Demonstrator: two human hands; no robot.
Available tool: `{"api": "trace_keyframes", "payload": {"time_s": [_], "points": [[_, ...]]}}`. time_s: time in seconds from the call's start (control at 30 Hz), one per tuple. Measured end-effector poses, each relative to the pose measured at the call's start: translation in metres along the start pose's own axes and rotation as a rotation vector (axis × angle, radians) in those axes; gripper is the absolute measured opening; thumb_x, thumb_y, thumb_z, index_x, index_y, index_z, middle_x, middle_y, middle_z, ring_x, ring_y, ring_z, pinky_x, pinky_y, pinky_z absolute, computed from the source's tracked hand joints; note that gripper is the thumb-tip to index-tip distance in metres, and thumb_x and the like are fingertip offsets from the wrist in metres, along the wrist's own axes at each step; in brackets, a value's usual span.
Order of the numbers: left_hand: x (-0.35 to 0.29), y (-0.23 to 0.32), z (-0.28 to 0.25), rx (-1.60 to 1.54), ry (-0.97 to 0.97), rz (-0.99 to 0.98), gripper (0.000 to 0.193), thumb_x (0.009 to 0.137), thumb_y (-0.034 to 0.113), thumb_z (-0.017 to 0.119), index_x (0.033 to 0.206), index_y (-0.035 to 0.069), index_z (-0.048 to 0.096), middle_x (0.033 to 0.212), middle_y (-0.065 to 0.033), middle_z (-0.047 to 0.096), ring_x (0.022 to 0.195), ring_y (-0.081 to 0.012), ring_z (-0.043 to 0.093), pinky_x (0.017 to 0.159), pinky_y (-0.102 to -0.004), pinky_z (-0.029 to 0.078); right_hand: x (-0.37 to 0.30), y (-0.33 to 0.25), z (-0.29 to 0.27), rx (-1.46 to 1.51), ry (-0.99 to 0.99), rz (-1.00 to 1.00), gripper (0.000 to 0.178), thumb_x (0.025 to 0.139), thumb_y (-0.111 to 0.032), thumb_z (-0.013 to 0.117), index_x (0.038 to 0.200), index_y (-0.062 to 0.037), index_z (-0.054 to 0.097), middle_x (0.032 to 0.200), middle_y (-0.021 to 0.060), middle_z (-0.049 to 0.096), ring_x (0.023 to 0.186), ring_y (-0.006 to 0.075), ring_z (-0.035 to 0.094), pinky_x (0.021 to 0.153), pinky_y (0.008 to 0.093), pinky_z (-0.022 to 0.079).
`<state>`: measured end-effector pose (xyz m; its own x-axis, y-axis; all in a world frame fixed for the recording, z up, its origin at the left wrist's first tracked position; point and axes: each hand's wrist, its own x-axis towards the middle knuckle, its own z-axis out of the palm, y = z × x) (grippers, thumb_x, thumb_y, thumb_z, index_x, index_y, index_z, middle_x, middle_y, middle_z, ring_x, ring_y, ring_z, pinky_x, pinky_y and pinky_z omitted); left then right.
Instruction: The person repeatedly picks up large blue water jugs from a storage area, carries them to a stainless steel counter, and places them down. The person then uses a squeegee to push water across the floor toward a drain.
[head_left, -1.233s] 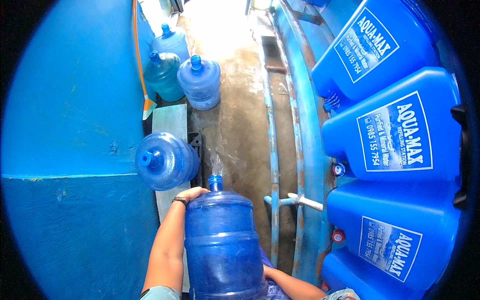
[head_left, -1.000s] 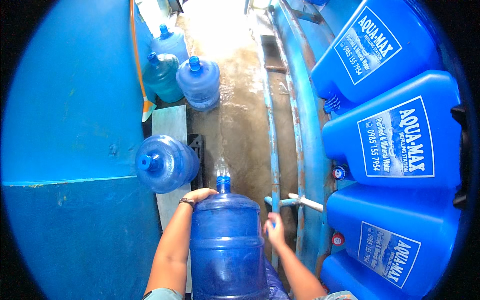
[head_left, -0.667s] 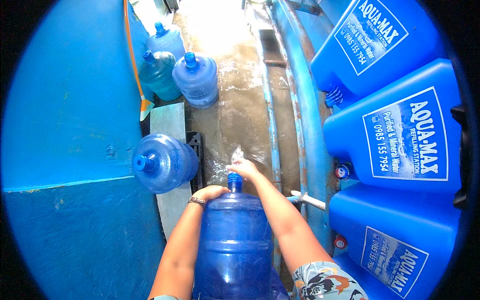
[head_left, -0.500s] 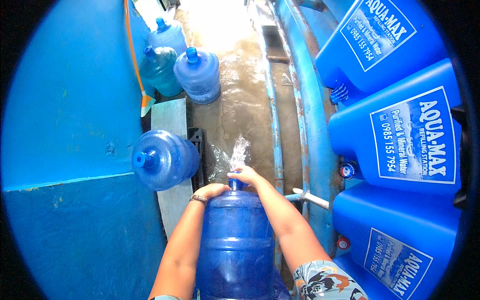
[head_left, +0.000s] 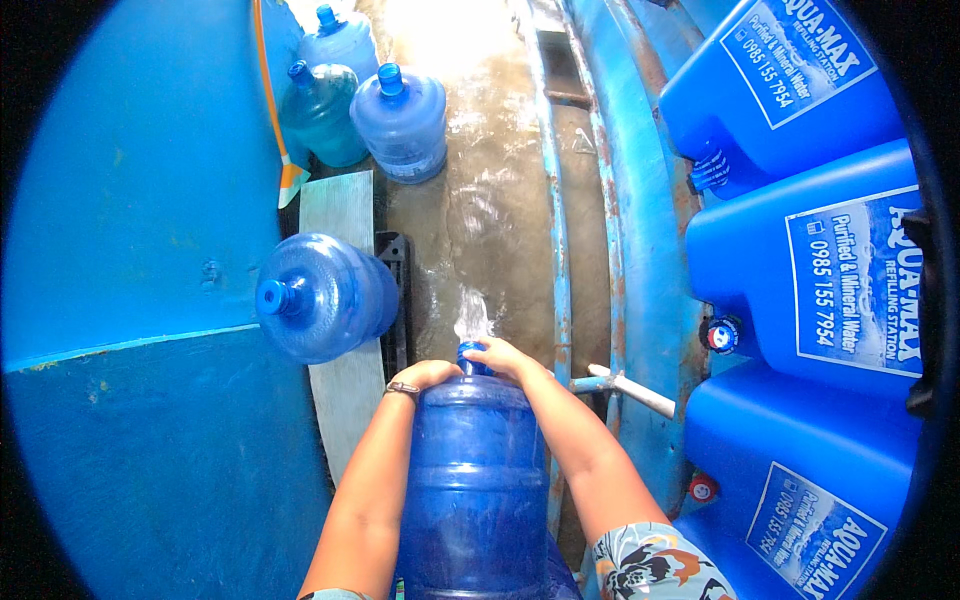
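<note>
I hold a large round blue water jug (head_left: pixel 470 480) tilted forward, its neck pointing away from me. My left hand (head_left: pixel 425 376) grips the jug's shoulder. My right hand (head_left: pixel 497 357) is closed around the neck. Water (head_left: pixel 472 315) splashes out of the mouth onto the wet concrete floor (head_left: pixel 490 200). Another round blue jug (head_left: pixel 322 297) lies on its side on a grey ledge (head_left: pixel 340 215) just to the left.
Three round blue jugs (head_left: pixel 400 120) stand upright at the far end of the floor. Stacked blue rectangular water containers (head_left: pixel 800 260) with labels fill the right. Blue metal rails (head_left: pixel 555 200) and a white pipe (head_left: pixel 630 390) run alongside. A blue wall (head_left: pixel 130 300) covers the left.
My right hand came up from below and took hold of the jug's neck. The jug tipped forward and water began spilling from its mouth.
</note>
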<state>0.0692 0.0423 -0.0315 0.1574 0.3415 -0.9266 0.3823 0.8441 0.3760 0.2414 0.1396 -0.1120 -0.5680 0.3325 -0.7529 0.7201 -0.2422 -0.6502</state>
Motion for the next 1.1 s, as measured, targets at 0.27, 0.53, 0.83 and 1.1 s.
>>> {"api": "trace_keyframes", "payload": {"time_s": [0.27,0.53,0.83,1.1], "points": [[0.001,-0.013,-0.001,-0.126,0.194,-0.003,0.046,0.074,0.042,0.066,0.098,0.003,0.074,0.103,-0.0153,0.071,0.095,-0.0259,0.066,0.084,-0.0355,0.048,-0.004,0.002,0.000,0.183,-0.144,0.036,0.057,0.087,-0.030,0.072,0.133,-0.0049,0.050,0.118,0.0128,0.063,0.107,0.0205,0.058,0.094,0.0358,0.046],[-0.019,-0.091,-0.006,-0.812,0.120,0.306,0.036,0.093,0.028,0.053,0.102,-0.003,0.071,0.099,-0.0123,0.072,0.089,-0.0195,0.067,0.085,-0.0322,0.050,-0.018,-0.022,-0.003,0.226,-0.173,-0.053,0.063,0.086,-0.029,0.073,0.137,-0.0053,0.044,0.119,0.0127,0.061,0.110,0.0203,0.057,0.096,0.0357,0.045],[-0.115,-0.197,0.172,-1.279,0.120,0.080,0.046,0.101,0.039,0.042,0.121,0.002,0.059,0.116,-0.0111,0.065,0.104,-0.0220,0.062,0.093,-0.0364,0.050,-0.005,-0.015,0.000,0.151,-0.144,-0.098,0.067,0.085,-0.034,0.074,0.137,-0.0054,0.043,0.121,0.0120,0.060,0.111,0.0196,0.055,0.099,0.0352,0.043],[-0.130,-0.165,0.127,-1.255,-0.011,0.154,0.046,0.101,0.039,0.041,0.123,0.002,0.058,0.117,-0.0112,0.064,0.105,-0.0219,0.062,0.093,-0.0364,0.050,0.010,-0.005,-0.024,0.039,-0.131,-0.082,0.070,0.085,-0.034,0.073,0.141,-0.0067,0.041,0.124,0.0146,0.059,0.111,0.0214,0.057,0.099,0.0350,0.044]]}}
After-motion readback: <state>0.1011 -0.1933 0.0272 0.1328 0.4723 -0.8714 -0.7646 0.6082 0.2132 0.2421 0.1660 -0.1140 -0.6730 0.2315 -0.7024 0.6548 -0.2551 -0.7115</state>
